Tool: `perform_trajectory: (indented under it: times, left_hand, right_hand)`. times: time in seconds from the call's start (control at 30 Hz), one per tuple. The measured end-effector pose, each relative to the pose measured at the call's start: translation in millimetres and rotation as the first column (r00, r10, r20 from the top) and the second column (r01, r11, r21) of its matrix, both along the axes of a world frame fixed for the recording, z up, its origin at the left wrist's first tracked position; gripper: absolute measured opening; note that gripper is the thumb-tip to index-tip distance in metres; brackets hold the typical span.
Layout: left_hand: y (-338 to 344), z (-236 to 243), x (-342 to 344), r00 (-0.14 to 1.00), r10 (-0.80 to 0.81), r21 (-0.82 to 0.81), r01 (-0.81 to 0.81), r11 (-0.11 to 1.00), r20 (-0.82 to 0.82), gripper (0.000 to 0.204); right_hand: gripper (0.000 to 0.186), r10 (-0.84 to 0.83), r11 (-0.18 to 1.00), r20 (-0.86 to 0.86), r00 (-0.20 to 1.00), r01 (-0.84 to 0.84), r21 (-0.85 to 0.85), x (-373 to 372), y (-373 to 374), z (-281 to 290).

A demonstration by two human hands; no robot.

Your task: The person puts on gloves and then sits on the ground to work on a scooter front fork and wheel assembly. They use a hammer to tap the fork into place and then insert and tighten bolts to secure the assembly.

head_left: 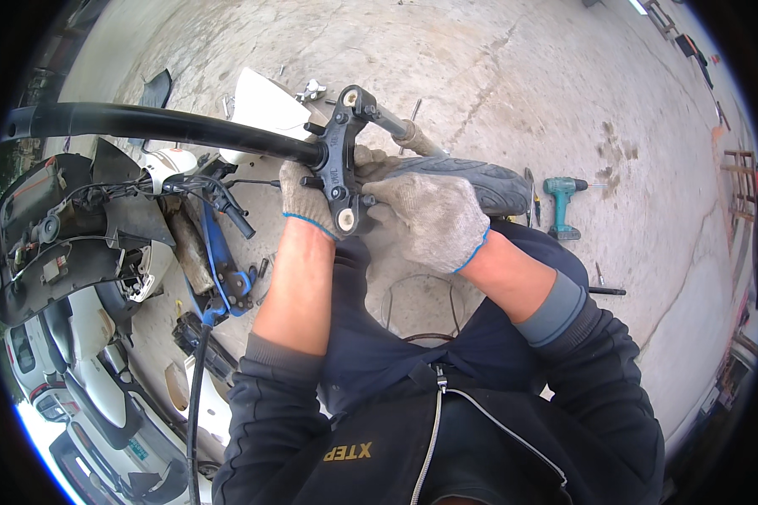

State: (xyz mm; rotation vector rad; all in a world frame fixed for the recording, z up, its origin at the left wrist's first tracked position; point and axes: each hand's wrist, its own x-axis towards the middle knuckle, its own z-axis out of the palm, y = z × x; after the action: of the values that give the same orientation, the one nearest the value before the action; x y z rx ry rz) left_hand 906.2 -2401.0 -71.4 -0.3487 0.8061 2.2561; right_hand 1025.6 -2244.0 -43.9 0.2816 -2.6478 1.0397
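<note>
A black metal fork yoke (342, 160) with bolts sits at the end of a long black steering tube (160, 126) that reaches in from the left. My left hand (303, 198), in a grey knit glove, grips the yoke from the left side. My right hand (429, 215), gloved the same way, closes on the yoke's lower right part. Behind my right hand lies a small scooter wheel with a grey tyre (480, 181). A fork leg (404, 130) sticks out past the yoke toward the concrete floor.
A teal cordless drill (562, 206) stands on the concrete floor (522, 76) at right, with screwdrivers (606, 291) nearby. At left lie a stripped scooter's black panels (59, 236), blue frame parts (219, 269), cables and white body panels (265, 105).
</note>
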Motion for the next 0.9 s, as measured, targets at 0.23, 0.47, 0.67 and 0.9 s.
perform_trajectory:
  times: [0.23,0.47,0.67,0.9]
  left_hand:
    - [-13.2,-27.1,-12.4,0.992,-0.043,-0.029,0.04,0.999,-0.115,0.053]
    - [-18.5,-25.0,-12.9,0.955,-0.255,-0.009,0.257,0.966,-0.153,0.052]
    - [-9.2,-27.9,-8.8,0.926,-0.158,-0.502,-0.038,0.864,-0.343,0.037]
    - [-34.6,-57.0,-34.6,0.913,-0.155,-0.452,-0.036,0.892,-0.378,0.048]
  right_hand:
    - [0.028,-0.059,0.996,0.245,0.968,0.04,0.081,-0.6,1.0,-0.6]
    - [0.032,0.066,0.985,0.264,0.962,-0.02,-0.171,1.5,10.3,6.1]
    - [0.027,0.061,0.996,0.344,0.937,-0.033,-0.087,1.6,18.9,3.5]
    - [0.023,-0.038,0.985,0.258,0.966,0.079,-0.151,4.3,3.2,-3.3]
